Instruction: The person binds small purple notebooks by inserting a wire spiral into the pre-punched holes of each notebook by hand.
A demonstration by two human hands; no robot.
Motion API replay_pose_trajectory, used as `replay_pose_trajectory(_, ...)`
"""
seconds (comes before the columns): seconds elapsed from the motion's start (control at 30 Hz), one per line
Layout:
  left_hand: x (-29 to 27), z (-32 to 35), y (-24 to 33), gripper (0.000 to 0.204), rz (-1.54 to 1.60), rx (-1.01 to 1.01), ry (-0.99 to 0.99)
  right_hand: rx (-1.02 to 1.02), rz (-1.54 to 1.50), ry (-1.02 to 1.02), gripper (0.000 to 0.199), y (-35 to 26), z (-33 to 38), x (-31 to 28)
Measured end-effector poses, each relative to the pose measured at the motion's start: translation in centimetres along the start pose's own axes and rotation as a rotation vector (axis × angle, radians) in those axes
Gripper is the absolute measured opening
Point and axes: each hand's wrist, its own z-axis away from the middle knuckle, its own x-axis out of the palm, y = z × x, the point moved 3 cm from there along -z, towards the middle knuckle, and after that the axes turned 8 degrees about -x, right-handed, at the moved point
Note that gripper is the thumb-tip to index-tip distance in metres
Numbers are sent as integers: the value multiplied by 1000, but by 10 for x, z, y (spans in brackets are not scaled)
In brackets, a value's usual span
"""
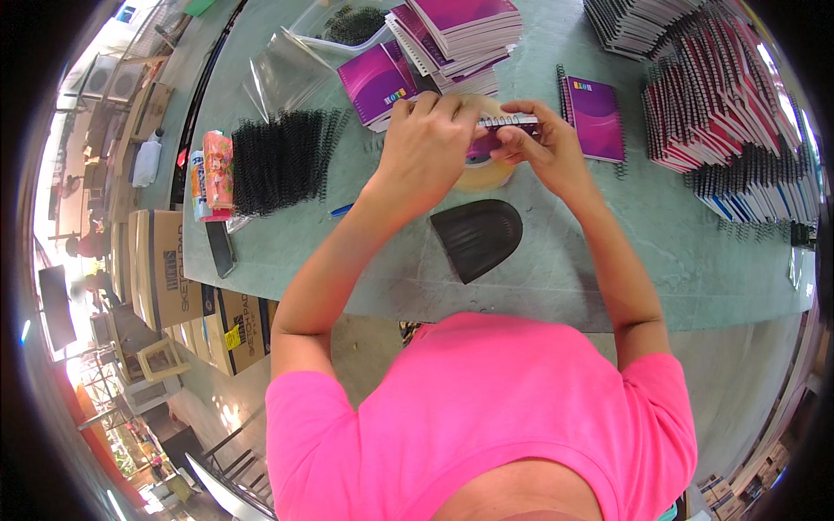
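Between my two hands is a small purple notebook [483, 148] with a wire coil along its white top edge. My left hand [427, 143] is closed on its left end, fingers bent over the coil. At the other end my right hand [549, 148] pinches it with thumb and fingers. A wide roll of yellowish tape [488, 180] lies under the hands, partly hidden by them. Just nearer to me rests a dark, rounded ridged pad [478, 236]. A purple notebook with a black coil [595, 120] lies to the right of my right hand.
Stacked purple notebooks [456, 39] stand beyond my hands, beside a clear tub [340, 26] of black coils. Leftward are a bundle of black coils [282, 161], a plastic bag [287, 74], a phone [220, 249] and a blue pen [341, 210]. Coil-bound notebooks [717, 95] pile up at right.
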Motion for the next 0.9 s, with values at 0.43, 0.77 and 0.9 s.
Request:
replay_pose_trajectory(0.43,-1,-13,7,24,86,-29,-1,-91,-16,-8,25,-3,7,3)
replay_pose_trajectory(0.77,4,-13,7,22,143,33,-35,-20,-105,17,26,-3,15,-1)
replay_pose_trajectory(0.9,7,-18,10,20,204,-40,-43,48,-67,2,23,6,18,-6)
